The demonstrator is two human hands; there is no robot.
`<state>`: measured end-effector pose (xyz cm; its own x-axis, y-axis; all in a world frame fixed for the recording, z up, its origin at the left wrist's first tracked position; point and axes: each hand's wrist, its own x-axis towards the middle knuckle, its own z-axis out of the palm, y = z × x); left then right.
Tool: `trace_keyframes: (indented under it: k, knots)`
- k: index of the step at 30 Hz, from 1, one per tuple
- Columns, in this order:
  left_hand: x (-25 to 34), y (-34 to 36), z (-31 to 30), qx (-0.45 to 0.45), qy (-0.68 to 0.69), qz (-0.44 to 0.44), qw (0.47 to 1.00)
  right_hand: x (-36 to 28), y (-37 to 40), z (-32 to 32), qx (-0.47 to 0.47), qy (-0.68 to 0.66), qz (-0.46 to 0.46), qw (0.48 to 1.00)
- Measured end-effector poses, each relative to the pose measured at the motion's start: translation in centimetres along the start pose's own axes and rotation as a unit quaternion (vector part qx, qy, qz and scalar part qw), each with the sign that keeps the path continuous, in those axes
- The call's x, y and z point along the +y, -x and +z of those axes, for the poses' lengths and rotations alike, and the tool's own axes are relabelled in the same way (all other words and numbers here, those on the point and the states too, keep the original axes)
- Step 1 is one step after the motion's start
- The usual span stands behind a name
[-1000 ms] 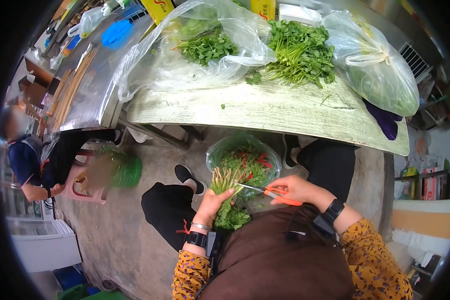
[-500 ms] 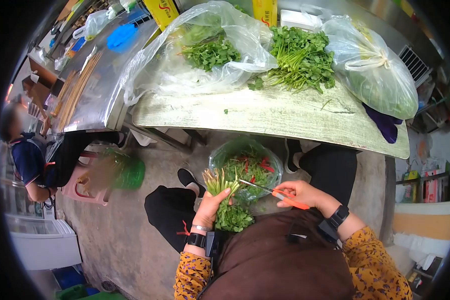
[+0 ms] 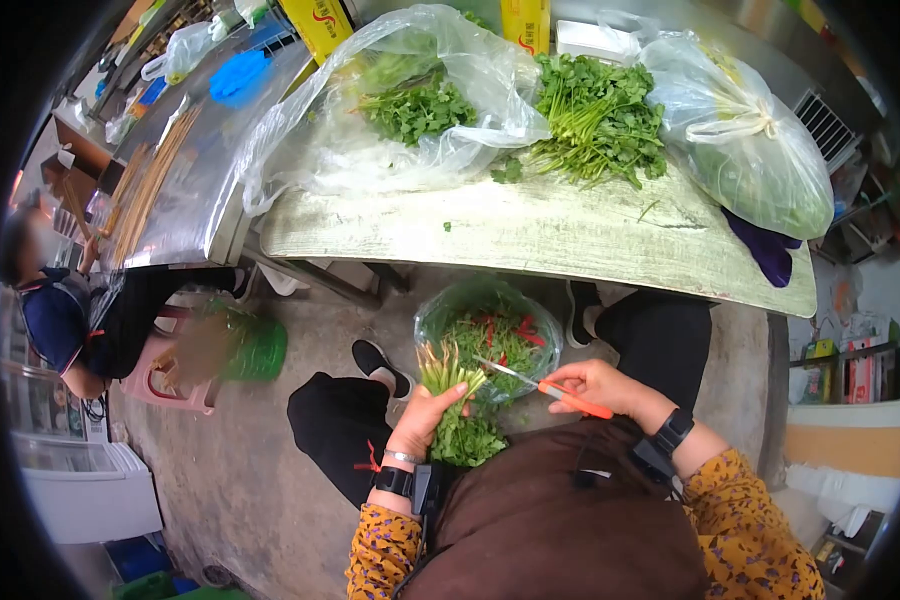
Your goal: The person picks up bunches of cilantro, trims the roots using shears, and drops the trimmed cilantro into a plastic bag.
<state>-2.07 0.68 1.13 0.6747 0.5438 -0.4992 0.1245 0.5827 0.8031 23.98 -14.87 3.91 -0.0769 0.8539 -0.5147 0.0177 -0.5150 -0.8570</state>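
Note:
My left hand (image 3: 428,415) is wrapped round a bunch of cilantro (image 3: 467,440), its pale stem ends pointing up and its leaves hanging below the fist. In my right hand (image 3: 600,388) is a pair of scissors with orange handles (image 3: 582,404). The blades point left toward the stems, close to their cut side; whether they touch is hard to tell. Beneath the blades stands a bin lined with clear plastic (image 3: 431,316), holding green trimmings and several red strips.
On the pale wooden table (image 3: 370,225) lie a heap of cilantro (image 3: 598,120), an open plastic bag with greens (image 3: 300,140) and a tied bag (image 3: 760,150). At left, a person (image 3: 55,310) sits by a metal counter (image 3: 195,190) with wooden sticks. A green basket (image 3: 262,348) stands on the floor.
The stem bunch has tilted and shifted slightly right in my left hand. My right hand and the scissors have moved a little left. The camera view has shifted slightly.

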Motion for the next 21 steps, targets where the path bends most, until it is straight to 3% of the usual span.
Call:
trace_keyframes:
  k: [8, 21]
  knots:
    - [0.5, 0.3, 0.6, -0.096, -0.008, -0.011, 0.995, 0.2, -0.4, -0.1, -0.029, 0.063, -0.047, 0.996]
    - [-0.1, 0.0, 0.6, -0.117, 0.080, -0.051, 0.989, -0.4, -0.1, 0.2, -0.015, 0.093, -0.063, 0.993]
